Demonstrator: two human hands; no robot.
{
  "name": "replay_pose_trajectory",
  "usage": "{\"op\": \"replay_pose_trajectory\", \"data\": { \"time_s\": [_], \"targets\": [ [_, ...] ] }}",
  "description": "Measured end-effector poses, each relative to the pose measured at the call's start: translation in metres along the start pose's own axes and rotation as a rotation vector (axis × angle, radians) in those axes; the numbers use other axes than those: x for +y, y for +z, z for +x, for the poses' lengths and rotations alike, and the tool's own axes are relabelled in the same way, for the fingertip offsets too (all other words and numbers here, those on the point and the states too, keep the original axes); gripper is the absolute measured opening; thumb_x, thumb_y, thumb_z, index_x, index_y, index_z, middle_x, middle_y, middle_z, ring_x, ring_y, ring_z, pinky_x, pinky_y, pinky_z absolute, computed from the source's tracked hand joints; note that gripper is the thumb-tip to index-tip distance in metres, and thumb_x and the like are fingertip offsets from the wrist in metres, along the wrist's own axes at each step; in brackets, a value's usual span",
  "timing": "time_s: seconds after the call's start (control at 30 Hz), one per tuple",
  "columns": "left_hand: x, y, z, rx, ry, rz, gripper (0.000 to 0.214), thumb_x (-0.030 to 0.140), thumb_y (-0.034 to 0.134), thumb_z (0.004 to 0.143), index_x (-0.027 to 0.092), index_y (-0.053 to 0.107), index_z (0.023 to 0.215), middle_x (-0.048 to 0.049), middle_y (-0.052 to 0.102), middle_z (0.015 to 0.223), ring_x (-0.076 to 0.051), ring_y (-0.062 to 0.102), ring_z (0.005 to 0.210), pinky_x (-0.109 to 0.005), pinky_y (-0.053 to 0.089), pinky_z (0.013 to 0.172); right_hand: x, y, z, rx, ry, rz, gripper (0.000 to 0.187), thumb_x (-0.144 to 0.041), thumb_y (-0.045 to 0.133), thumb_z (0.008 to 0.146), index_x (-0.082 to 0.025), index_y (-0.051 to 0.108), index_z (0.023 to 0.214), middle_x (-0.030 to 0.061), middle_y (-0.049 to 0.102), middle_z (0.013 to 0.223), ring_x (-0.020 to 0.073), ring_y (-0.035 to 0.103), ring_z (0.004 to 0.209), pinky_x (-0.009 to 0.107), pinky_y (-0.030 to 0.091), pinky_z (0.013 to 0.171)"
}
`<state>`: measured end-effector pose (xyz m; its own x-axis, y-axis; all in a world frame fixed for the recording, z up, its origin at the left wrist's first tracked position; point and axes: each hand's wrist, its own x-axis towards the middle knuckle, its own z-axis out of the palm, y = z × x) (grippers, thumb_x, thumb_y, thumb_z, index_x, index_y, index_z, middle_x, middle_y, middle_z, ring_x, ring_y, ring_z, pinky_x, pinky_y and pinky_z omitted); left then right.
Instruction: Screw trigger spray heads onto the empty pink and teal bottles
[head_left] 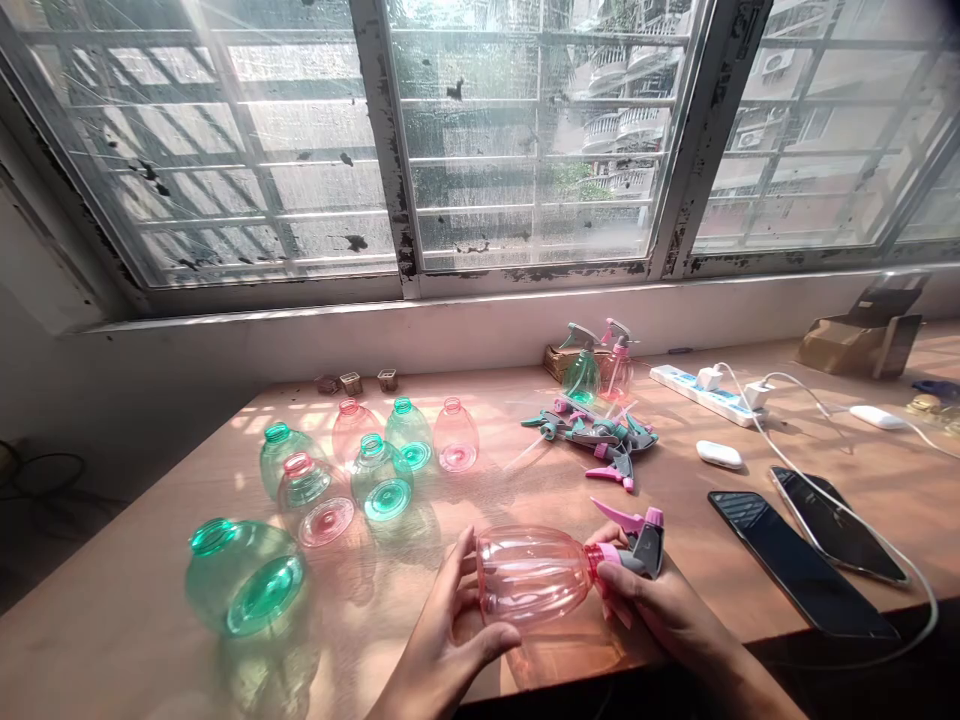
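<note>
A clear pink spray bottle [534, 577] lies sideways above the table's front edge, its base to the left. My left hand [459, 628] is wrapped round the base, with the thumb along the lower side and the fingers behind. At the neck, the thumb and fingers of my right hand [643, 598] grip the pink collar of a grey and pink spray head [639, 540]. The head sits on the bottle's mouth; how far it is screwed on I cannot tell. Its pink trigger points up and left.
Several open green bottles [244, 578] and pink bottles [456, 437] stand at left. Behind my hands lies a pile of spray heads [600, 430]. Two assembled spray bottles [581, 375] stand by the wall. Phones [799, 560], an earbud case [718, 455], a power strip [705, 393] and cables occupy the right.
</note>
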<state>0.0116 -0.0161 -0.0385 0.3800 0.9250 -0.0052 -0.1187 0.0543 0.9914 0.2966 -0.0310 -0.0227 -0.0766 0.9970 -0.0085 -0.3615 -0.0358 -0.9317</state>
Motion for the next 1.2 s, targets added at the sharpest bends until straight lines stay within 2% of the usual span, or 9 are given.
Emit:
{"op": "replay_pose_trajectory", "data": {
  "time_s": [0.13,0.3,0.43,0.6,0.67,0.8,0.97,1.1,1.2],
  "targets": [
    [0.001,-0.002,0.003,-0.035,0.067,0.075,0.102,0.051,0.096,0.079,0.036,0.045,0.166,-0.0105,0.035,0.178,-0.043,0.054,0.150,-0.053,0.047,0.125,-0.001,0.001,0.001,0.030,-0.004,0.005,0.048,-0.056,0.093,0.083,-0.021,0.065,0.097,-0.0061,0.061,0.063,0.0101,0.048,0.046,0.028,0.047,0.055],
    [0.006,0.001,0.005,-0.069,0.066,0.125,0.096,0.048,0.084,0.093,0.039,0.030,0.172,-0.0086,0.028,0.183,-0.040,0.049,0.156,-0.051,0.042,0.129,-0.006,0.007,-0.002,0.053,0.004,-0.020,0.051,-0.059,0.095,0.079,-0.020,0.064,0.093,-0.0047,0.064,0.063,0.0103,0.050,0.045,0.027,0.044,0.053],
    [0.009,0.008,0.001,-0.053,0.076,0.008,0.118,0.045,0.096,0.082,0.043,0.022,0.173,-0.0085,0.032,0.182,-0.040,0.046,0.159,-0.054,0.037,0.132,-0.007,0.007,-0.002,0.048,-0.005,-0.044,0.052,-0.060,0.093,0.080,-0.020,0.063,0.092,-0.0017,0.070,0.066,0.0103,0.053,0.044,0.026,0.041,0.051],
    [0.012,0.011,0.004,-0.022,0.052,-0.095,0.096,0.047,0.094,0.083,0.037,0.045,0.165,-0.0105,0.048,0.172,-0.040,0.050,0.156,-0.059,0.037,0.132,-0.003,0.005,-0.001,0.027,-0.010,-0.067,0.050,-0.060,0.092,0.082,-0.020,0.063,0.091,0.0004,0.074,0.068,0.0105,0.053,0.042,0.026,0.040,0.049],
    [0.008,0.008,0.007,-0.028,0.060,-0.061,0.094,0.047,0.095,0.081,0.036,0.049,0.163,-0.0107,0.047,0.173,-0.042,0.051,0.155,-0.059,0.040,0.130,-0.002,0.003,-0.001,0.031,-0.003,-0.074,0.050,-0.061,0.090,0.083,-0.020,0.062,0.090,-0.0006,0.073,0.063,0.0106,0.052,0.040,0.026,0.041,0.049],
    [-0.002,0.001,0.009,0.014,0.041,0.063,0.106,0.051,0.095,0.080,0.038,0.038,0.169,-0.0123,0.040,0.176,-0.043,0.055,0.151,-0.056,0.044,0.127,-0.001,0.002,0.000,0.009,-0.005,-0.065,0.049,-0.061,0.088,0.086,-0.020,0.062,0.089,-0.0012,0.072,0.060,0.0113,0.053,0.039,0.028,0.045,0.050],
    [0.001,0.003,0.001,0.028,0.044,0.056,0.113,0.054,0.094,0.080,0.035,0.032,0.172,-0.0128,0.044,0.174,-0.040,0.053,0.152,-0.051,0.043,0.128,0.001,0.000,0.000,-0.003,-0.016,-0.077,0.048,-0.060,0.088,0.087,-0.020,0.062,0.092,0.0003,0.075,0.066,0.0115,0.055,0.042,0.029,0.045,0.052],
    [0.004,0.002,0.000,-0.003,0.025,0.031,0.105,0.058,0.090,0.083,0.031,0.038,0.170,-0.0137,0.042,0.176,-0.040,0.054,0.152,-0.049,0.046,0.126,0.002,-0.002,0.001,-0.005,-0.023,-0.091,0.046,-0.058,0.088,0.089,-0.019,0.063,0.093,0.0015,0.076,0.067,0.0118,0.057,0.045,0.028,0.044,0.055],
    [0.003,0.000,0.003,-0.046,0.041,0.084,0.103,0.051,0.093,0.083,0.035,0.039,0.169,-0.0107,0.036,0.180,-0.040,0.054,0.152,-0.049,0.046,0.126,0.001,-0.002,0.001,0.013,-0.032,-0.060,0.046,-0.057,0.090,0.087,-0.019,0.063,0.092,0.0017,0.077,0.066,0.0132,0.061,0.051,0.028,0.044,0.058]
  ]
}}
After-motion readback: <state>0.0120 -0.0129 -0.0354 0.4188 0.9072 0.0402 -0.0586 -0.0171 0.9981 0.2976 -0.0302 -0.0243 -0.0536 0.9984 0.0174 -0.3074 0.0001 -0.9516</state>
